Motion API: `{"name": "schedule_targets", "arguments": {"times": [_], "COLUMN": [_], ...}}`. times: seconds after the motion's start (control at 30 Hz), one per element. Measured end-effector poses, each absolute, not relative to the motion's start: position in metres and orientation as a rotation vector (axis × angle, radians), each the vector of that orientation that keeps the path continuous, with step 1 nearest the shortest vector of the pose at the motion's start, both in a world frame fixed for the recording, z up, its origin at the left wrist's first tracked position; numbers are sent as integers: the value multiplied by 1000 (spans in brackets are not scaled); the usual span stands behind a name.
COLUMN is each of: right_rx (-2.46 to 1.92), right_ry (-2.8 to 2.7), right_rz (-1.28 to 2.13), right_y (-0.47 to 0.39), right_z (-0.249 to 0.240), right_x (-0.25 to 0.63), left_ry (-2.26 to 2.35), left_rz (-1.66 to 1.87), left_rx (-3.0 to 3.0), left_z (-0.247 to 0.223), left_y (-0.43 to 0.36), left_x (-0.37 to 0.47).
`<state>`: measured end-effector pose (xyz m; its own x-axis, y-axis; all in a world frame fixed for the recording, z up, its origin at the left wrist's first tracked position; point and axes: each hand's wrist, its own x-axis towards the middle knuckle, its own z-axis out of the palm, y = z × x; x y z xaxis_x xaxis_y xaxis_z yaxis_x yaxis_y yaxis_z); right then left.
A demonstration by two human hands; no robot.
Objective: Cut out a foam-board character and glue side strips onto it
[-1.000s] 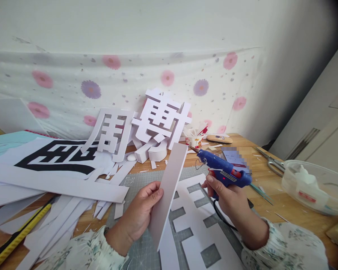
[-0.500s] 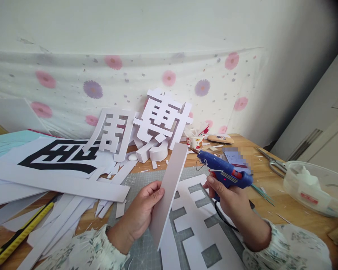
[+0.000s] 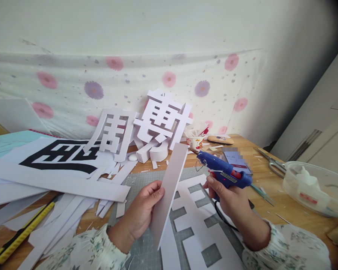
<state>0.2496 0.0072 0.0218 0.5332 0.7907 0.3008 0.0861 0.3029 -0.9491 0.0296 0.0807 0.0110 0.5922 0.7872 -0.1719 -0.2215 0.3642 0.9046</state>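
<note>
My left hand pinches a white foam board strip between thumb and fingers, its long narrow edge turned to the right. Wrapped round the handle of a blue hot glue gun is my right hand. The gun's nozzle points left, close to the strip's upper end; whether it touches the edge I cannot tell. A small red light glows on the gun's side. Beneath both hands a white cut-out character with square openings lies flat on a grey cutting mat.
Finished white characters lean at the back. Foam board strips and a yellow utility knife lie at left beside a printed black character. At right are scissors, a clear plastic tub, tweezers and a paper cup.
Almost nothing differs. Both hands keep the strip and the glue gun in the same place; only the camera's view has shifted very slightly.
</note>
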Motion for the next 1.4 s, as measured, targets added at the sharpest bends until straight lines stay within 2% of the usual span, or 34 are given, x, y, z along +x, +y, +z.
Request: {"name": "schedule_targets", "arguments": {"times": [1.4], "right_rx": [-1300], "right_ry": [-874], "right_rz": [581], "right_y": [6], "right_z": [27], "right_x": [249], "left_ry": [652], "left_rz": [714], "left_rx": [977], "left_z": [11], "left_y": [82], "left_x": [30]}}
